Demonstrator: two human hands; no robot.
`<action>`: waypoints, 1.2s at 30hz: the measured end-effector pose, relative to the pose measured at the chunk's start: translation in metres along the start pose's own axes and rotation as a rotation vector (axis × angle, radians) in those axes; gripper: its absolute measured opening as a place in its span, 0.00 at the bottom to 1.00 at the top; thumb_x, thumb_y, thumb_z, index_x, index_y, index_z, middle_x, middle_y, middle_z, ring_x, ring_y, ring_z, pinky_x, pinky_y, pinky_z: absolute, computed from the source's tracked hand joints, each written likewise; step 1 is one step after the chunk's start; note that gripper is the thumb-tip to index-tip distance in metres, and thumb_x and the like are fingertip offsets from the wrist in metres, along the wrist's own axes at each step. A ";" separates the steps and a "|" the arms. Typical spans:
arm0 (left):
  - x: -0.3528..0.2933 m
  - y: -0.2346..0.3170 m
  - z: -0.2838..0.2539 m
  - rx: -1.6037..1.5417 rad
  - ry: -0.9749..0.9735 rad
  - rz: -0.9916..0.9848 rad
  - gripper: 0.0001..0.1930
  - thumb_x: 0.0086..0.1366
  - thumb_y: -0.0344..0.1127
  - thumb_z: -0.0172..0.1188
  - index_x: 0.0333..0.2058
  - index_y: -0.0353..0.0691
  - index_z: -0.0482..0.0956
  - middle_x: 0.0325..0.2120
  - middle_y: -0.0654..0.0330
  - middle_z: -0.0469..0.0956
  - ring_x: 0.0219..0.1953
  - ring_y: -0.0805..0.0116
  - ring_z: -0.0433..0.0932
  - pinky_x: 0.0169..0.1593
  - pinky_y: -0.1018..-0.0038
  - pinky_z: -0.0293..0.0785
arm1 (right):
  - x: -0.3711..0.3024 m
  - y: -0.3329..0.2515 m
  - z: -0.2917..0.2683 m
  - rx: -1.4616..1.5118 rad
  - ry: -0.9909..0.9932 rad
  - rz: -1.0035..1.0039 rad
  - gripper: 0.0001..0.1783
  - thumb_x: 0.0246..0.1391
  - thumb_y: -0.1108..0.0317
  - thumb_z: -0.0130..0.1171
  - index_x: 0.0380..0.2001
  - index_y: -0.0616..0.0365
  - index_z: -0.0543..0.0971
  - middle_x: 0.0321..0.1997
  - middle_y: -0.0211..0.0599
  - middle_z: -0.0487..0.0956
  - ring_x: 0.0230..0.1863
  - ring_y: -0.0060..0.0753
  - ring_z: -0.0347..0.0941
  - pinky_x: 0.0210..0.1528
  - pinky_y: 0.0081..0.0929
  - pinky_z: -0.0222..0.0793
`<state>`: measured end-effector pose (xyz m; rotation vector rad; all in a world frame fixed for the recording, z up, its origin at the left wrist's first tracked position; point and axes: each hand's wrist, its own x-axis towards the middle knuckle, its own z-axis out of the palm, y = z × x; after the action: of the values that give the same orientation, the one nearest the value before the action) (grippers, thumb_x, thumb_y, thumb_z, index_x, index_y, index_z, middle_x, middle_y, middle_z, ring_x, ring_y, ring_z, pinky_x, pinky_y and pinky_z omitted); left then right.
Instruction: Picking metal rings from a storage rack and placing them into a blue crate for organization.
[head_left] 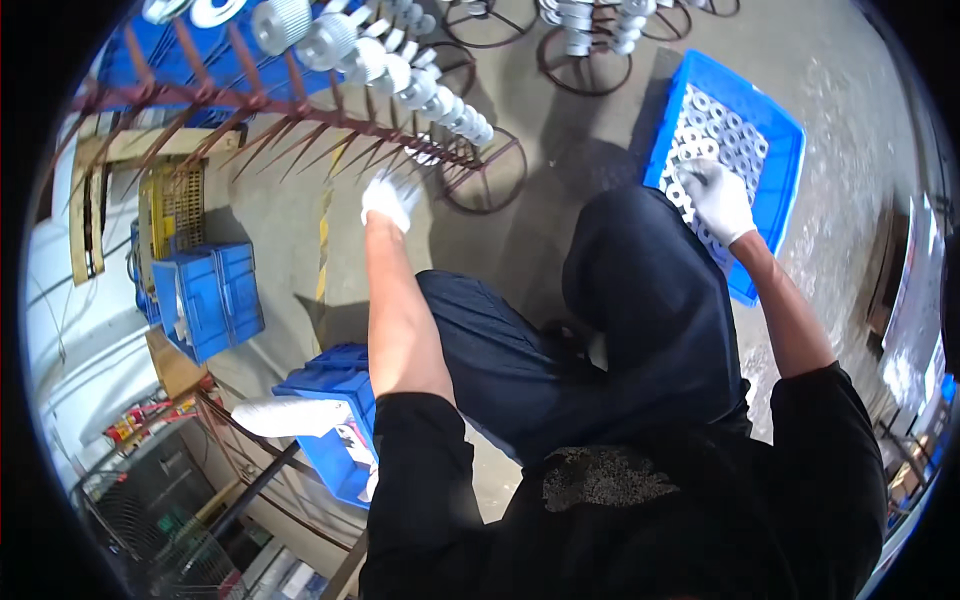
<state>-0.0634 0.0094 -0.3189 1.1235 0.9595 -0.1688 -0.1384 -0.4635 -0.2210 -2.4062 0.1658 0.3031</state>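
Note:
My left hand [390, 201], in a white glove, is beside the lower end of a rust-brown spiked rack [310, 115]. Its blurred fingers point toward the prongs, and whether they hold anything is hidden. A pale ring-shaped part [422, 150] hangs on the rack just above that hand. My right hand [722, 203], also gloved in white, reaches into a blue bin [783, 200] on the right. Its fingers bend down among rows of white ring-shaped parts [712, 118] and look closed on one of them.
More ribbed white parts [365, 60] fill the rack's far side. Other round-based racks [585, 60] stand beyond it. Blue crates [205, 300] and a yellow crate [172, 210] are at left. Another blue bin [335, 455] sits by my left elbow, a white cloth-like piece [290, 417] across it.

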 end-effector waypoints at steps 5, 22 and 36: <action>0.025 0.007 0.004 0.088 -0.116 0.264 0.19 0.65 0.38 0.43 0.54 0.43 0.67 0.50 0.54 0.71 0.46 0.55 0.73 0.50 0.64 0.69 | 0.024 -0.139 0.030 0.185 -0.276 -0.376 0.18 0.50 0.62 0.55 0.41 0.64 0.76 0.39 0.38 0.79 0.36 0.37 0.75 0.41 0.26 0.68; -0.072 0.006 0.049 -0.305 -0.595 0.455 0.16 0.60 0.24 0.49 0.48 0.35 0.69 0.42 0.53 0.74 0.41 0.66 0.74 0.46 0.72 0.72 | 0.052 -0.228 0.109 0.356 0.011 -0.200 0.19 0.50 0.55 0.54 0.31 0.64 0.77 0.28 0.44 0.78 0.29 0.43 0.73 0.35 0.32 0.68; -0.153 -0.040 0.136 0.091 -0.171 0.797 0.16 0.60 0.29 0.51 0.47 0.34 0.73 0.35 0.57 0.76 0.26 0.75 0.72 0.26 0.81 0.69 | 0.176 -0.201 0.088 0.248 -0.023 -0.876 0.14 0.50 0.64 0.47 0.28 0.62 0.78 0.32 0.38 0.80 0.32 0.40 0.73 0.39 0.31 0.68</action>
<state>-0.1020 -0.1719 -0.2225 1.4699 0.3051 0.3382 0.0561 -0.2607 -0.2046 -1.9998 -0.7950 -0.0972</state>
